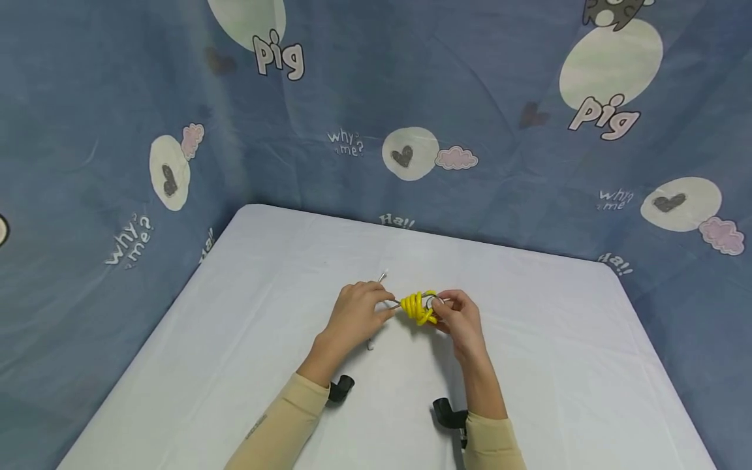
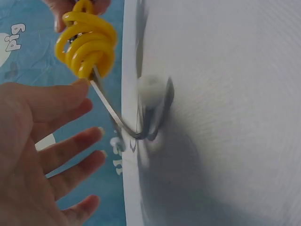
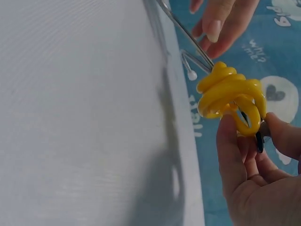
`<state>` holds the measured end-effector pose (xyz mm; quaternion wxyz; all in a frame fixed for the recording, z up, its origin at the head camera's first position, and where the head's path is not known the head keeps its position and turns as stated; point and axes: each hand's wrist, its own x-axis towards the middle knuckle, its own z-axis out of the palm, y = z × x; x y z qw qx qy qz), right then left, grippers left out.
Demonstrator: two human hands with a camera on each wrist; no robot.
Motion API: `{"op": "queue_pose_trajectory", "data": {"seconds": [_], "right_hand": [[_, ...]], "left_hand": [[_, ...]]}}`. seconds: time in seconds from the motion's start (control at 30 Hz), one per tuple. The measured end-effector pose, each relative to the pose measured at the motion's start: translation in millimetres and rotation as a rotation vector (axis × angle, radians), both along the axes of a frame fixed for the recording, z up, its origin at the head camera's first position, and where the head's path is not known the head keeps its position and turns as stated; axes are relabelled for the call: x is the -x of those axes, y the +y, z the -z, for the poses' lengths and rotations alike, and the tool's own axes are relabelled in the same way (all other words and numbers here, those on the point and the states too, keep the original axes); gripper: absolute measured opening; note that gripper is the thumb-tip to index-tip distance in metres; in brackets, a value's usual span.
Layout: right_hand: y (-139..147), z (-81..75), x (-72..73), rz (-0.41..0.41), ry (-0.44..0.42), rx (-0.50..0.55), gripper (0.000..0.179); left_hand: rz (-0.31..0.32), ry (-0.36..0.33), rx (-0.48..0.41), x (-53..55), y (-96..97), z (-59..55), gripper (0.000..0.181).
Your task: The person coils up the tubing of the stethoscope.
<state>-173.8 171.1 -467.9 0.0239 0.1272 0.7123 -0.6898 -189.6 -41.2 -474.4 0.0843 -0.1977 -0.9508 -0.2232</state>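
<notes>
Glossy yellow cord, wound into a thick bundle [image 1: 414,308], wraps bent metal wire in front of me. My right hand [image 1: 461,320] holds the bundle's right end, thumb and fingers pinching it where a dark metal ring or loop shows; the right wrist view shows this grip on the cord [image 3: 230,92]. Bent wire [image 3: 181,28] runs out from the other end, and one small hook has a whitish ball tip [image 3: 192,74]. Beside this wire is my left hand [image 1: 358,309], its fingers spread and relaxed, thumb tip overlapping the wire [image 2: 104,100] in the left wrist view.
A white-covered table [image 1: 247,287] lies beneath both hands. Blue printed fabric [image 1: 499,163] hangs behind it and along the sides. Black camera mounts [image 1: 451,414] sit at both wrists, close over the table.
</notes>
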Motion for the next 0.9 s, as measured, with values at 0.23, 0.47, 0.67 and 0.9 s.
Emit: {"op": "queue_pose_trajectory", "data": {"seconds": [0.23,0.47,0.67,0.9], "right_hand": [[1.4,5.3,-0.4,0.002,-0.046,-0.029,0.031],[1.5,11.3,1.7,0.005,-0.081,-0.161,0.029],[2.4,10.8,1.9,0.007,-0.067,-0.18,0.028],[16.5,2.5,-0.7,0.035,-0.01,-0.347,0.034]], "left_hand": [[0.033,-0.058,0.019,-1.4,-0.5,2.8,0.024],[0.034,-0.117,0.018,-2.4,-1.1,2.6,0.025],[0.029,-0.105,0.019,-1.5,-2.6,2.3,0.025],[-0.009,-0.029,-0.018,2.3,-8.5,2.0,0.029]]}}
